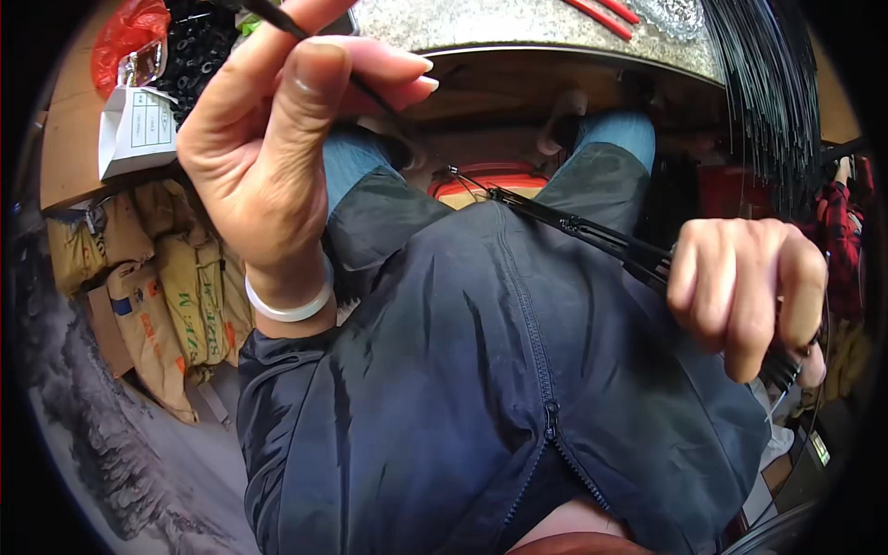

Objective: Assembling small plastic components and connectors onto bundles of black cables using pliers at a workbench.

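My left hand [273, 148] is raised at the upper left. Its thumb and fingers pinch a thin black cable [375, 97], which slants down to the right past the fingertips. Over on the right, my right hand [747, 291] is wrapped round a bundle of slim black cables [592, 231]. The bundle sticks out to the left across my lap, and its thin end fittings fan apart above my knees. More of its strands show below my right fist; the part inside the fist is hidden.
Ahead is a speckled worktop [518, 28] with red rods [601, 17] and clear plastic wrap [673, 14]. Long black cables [763, 83] hang over its right end. At left are a white box [139, 134], a red bag [129, 37] and sacks [153, 324]. A checked sleeve [837, 240] shows far right.
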Demonstrator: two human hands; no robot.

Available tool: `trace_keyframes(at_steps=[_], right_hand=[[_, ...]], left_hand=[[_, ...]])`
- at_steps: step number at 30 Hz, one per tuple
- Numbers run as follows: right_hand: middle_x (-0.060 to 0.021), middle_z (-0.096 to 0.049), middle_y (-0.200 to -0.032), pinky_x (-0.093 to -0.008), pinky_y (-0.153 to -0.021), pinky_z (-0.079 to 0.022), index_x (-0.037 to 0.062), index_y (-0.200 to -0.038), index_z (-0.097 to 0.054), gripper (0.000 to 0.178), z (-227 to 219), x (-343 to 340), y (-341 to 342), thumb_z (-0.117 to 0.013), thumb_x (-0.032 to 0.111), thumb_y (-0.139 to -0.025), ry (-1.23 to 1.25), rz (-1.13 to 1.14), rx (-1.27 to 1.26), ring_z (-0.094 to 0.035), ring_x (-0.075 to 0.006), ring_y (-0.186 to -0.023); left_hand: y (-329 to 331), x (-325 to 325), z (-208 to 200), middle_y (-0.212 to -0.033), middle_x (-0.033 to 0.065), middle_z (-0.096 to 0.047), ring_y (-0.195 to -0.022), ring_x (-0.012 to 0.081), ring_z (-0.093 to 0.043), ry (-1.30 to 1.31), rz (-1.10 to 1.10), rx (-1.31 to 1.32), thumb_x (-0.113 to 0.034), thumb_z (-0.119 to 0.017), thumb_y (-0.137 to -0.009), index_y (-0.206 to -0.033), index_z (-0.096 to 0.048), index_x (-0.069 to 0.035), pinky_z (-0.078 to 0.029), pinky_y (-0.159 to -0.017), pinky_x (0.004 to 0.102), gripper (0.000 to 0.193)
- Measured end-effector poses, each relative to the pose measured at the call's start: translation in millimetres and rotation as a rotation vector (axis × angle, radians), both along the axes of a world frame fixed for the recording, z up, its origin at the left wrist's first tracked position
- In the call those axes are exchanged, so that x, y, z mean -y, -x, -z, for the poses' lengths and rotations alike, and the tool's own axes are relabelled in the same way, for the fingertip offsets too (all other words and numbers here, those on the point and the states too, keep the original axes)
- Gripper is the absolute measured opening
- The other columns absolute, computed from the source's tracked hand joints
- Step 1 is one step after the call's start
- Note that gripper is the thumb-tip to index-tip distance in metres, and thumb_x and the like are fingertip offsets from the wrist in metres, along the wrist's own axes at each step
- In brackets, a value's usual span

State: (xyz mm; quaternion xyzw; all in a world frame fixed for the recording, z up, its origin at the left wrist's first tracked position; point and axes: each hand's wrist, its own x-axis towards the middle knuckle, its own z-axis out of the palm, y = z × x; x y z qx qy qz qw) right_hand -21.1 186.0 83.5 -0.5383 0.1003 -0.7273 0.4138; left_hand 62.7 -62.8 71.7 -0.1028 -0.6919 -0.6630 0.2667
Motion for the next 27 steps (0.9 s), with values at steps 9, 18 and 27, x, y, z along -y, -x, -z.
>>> trace_keyframes(at_steps=[9,18,27], right_hand=[[-0.0125,-0.065,-0.080,-0.0314,-0.056,-0.048,0.0162,-0.091,-0.066,0.014,7,14,19,-0.067,0.025,-0.079,-0.050,0.143,-0.096,-0.057,-0.0207,-0.062],[-0.0208,-0.063,-0.083,-0.0301,-0.055,-0.048,0.0017,-0.093,-0.062,0.028,-7,48,1,-0.063,0.027,-0.082,-0.214,0.958,-0.195,-0.058,-0.0211,-0.061],[-0.0185,-0.063,-0.095,-0.0273,-0.068,-0.049,-0.0060,-0.097,-0.061,0.020,-12,55,7,-0.061,0.009,-0.083,-0.171,0.889,-0.152,-0.060,-0.0159,-0.073]], left_hand=[[-1,-23,-22,-0.079,0.0164,-0.064,-0.070,0.0217,-0.064,0.170,0.035,0.081,0.001,-0.051,-0.086,-0.104,-0.056,0.012,-0.053,-0.068,0.0300,0.021],[12,-44,-24,-0.082,0.0127,-0.067,-0.072,0.0156,-0.066,0.222,-0.043,0.033,0.004,-0.065,-0.075,-0.095,-0.065,0.003,-0.051,-0.065,0.0238,0.020],[15,-45,-32,-0.077,0.0132,-0.067,-0.066,0.0155,-0.066,0.338,-0.064,0.046,0.001,-0.062,-0.078,-0.096,-0.065,0.001,-0.050,-0.058,0.0226,0.018]])
